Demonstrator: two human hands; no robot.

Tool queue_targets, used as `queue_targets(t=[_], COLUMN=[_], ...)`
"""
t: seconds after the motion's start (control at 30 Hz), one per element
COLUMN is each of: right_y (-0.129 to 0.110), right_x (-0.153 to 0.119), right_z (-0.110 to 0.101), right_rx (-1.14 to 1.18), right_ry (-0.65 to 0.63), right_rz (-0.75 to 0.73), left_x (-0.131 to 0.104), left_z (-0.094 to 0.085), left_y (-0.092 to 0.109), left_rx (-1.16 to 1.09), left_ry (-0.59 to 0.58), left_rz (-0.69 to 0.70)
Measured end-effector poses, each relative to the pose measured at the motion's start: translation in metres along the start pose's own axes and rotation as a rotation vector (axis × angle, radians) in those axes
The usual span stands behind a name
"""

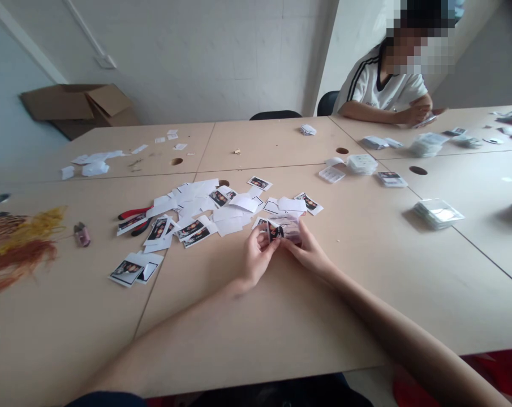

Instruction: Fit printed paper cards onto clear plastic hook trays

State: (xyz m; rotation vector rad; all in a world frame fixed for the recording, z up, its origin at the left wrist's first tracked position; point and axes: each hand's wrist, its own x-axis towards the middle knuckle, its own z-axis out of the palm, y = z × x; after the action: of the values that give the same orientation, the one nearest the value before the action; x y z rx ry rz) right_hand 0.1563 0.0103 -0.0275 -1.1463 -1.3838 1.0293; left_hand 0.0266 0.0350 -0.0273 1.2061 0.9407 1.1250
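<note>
Photo (276, 230) small, white-bordered, dark image, pinched with a clear sleeve (290, 228) between left hand (256, 257) and right hand (309, 251), both grips closed on them, low over desk (323, 294), beside roughly twenty loose photos (196, 217), one red pliers (132, 215).
</note>
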Motion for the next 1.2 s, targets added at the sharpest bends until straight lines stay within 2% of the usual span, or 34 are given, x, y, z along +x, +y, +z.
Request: queue_targets(t=[0.27,0.53,0.83,1.1,1.2], right_y=[-0.004,-0.002,-0.003,-0.010,-0.012], right_x=[0.002,0.002,0.004,0.000,-0.002], right_z=[-0.004,-0.008,-0.011,-0.001,0.001], right_rx=[0.038,-0.043,0.049,0.047,0.067], right_ry=[-0.051,-0.074,-0.131,0.003,0.007], right_rz=[-0.010,-0.037,-0.014,0.027,0.029], left_x=[-0.001,-0.003,-0.004,-0.007,-0.007], left_z=[0.001,0.002,0.000,0.002,0.002], left_y=[0.004,0.006,0.008,0.014,0.014], left_rx=[0.006,-0.032,0.009,0.009,0.032], left_ry=[-0.016,-0.056,-0.054,-0.056,-0.041], left_rz=[-0.027,-0.034,-0.054,-0.039,-0.030])
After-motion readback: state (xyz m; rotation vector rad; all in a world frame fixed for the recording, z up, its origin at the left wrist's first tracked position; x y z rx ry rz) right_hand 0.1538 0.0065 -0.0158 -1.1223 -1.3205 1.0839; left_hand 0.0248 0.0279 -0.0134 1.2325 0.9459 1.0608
